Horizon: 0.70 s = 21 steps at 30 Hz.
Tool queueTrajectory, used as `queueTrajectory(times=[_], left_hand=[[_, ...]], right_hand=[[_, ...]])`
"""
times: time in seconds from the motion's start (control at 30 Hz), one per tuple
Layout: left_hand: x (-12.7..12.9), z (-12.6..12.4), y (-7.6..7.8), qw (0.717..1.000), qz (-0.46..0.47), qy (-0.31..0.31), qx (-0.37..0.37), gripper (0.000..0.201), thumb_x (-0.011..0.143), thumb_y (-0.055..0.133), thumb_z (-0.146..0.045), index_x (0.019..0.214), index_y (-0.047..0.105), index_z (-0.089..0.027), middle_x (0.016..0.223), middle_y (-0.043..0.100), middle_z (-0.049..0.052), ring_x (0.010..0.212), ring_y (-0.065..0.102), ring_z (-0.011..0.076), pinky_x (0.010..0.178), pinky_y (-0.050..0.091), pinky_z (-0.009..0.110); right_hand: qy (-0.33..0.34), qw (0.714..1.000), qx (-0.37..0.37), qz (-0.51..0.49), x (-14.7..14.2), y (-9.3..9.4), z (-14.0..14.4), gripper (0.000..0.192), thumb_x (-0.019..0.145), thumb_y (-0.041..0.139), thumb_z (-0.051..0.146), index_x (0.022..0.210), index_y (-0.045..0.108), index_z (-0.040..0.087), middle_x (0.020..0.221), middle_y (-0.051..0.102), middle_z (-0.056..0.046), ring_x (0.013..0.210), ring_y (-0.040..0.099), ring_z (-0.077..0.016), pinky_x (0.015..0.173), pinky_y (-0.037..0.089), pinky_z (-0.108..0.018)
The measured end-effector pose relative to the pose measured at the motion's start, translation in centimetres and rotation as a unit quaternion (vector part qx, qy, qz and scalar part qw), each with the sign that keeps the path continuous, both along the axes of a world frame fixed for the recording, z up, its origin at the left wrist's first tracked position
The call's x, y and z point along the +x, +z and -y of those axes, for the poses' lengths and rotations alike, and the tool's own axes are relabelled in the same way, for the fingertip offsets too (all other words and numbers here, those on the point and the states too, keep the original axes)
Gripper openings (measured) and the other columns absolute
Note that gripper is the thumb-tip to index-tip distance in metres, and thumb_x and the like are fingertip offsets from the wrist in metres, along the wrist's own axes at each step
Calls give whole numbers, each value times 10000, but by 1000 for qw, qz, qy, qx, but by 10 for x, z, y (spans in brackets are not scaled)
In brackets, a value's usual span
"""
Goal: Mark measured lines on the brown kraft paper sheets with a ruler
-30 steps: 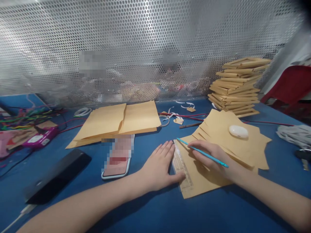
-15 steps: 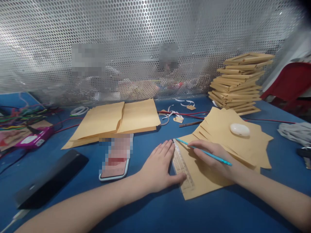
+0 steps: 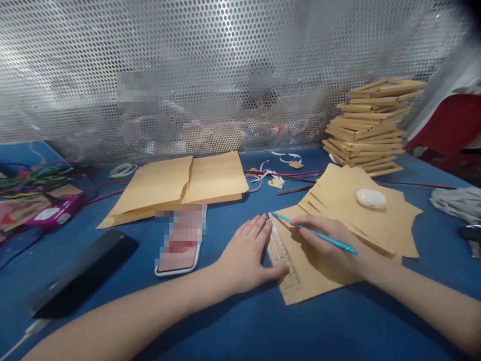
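Observation:
My left hand (image 3: 246,255) lies flat, fingers stretched, across a clear plastic ruler (image 3: 282,256) and presses it onto a sheet of brown kraft paper (image 3: 319,281). The thumb rests over the ruler's lower half, while the fingertips reach its far end. A slim light-blue pen (image 3: 334,241) is pinched in my right hand (image 3: 330,238), above the same sheet. Its far end points to the ruler's top edge; whether it touches the paper I cannot tell. Fanned kraft sheets (image 3: 338,193) lie just beyond my right hand, with a white rounded case (image 3: 371,198) on top.
Folded brown papers (image 3: 158,180) lie behind a phone (image 3: 182,250) left of my hands. A black oblong device (image 3: 84,271) has a white cable. Folded kraft pieces (image 3: 368,125) form a tall stack at the back right. A perforated metal panel (image 3: 210,55) closes off the table's far side.
The view has shifted slightly. Both hands, the ruler and the pen keep nearly the same places.

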<state>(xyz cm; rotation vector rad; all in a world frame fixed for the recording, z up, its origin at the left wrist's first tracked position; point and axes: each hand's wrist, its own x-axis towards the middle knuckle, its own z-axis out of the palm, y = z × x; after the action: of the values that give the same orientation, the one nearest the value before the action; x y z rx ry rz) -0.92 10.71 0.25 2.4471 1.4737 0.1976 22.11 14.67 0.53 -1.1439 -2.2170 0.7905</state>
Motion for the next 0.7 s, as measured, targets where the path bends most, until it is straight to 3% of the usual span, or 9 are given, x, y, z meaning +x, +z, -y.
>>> queueTrajectory(times=[0.2, 0.7], left_hand=[[0, 0, -1, 1000, 5, 0, 2, 937, 790, 489, -697, 1475, 238, -109, 1540, 143, 149, 1410, 145, 324, 1132, 169, 503], [2, 0, 2, 1000, 2, 6, 2, 929, 788, 504, -687, 1469, 260, -105, 1537, 164, 147, 1407, 163, 319, 1130, 181, 495]], right_hand=[[9, 1000, 0, 0, 0, 4, 0, 230, 916, 479, 331, 1059, 649, 272, 1005, 709, -33, 879, 659, -206, 773, 522, -342], [6, 1000, -27, -6, 0, 6, 1, 246, 913, 480, 347, 1072, 651, 269, 1029, 711, -27, 918, 656, -213, 788, 517, -337]])
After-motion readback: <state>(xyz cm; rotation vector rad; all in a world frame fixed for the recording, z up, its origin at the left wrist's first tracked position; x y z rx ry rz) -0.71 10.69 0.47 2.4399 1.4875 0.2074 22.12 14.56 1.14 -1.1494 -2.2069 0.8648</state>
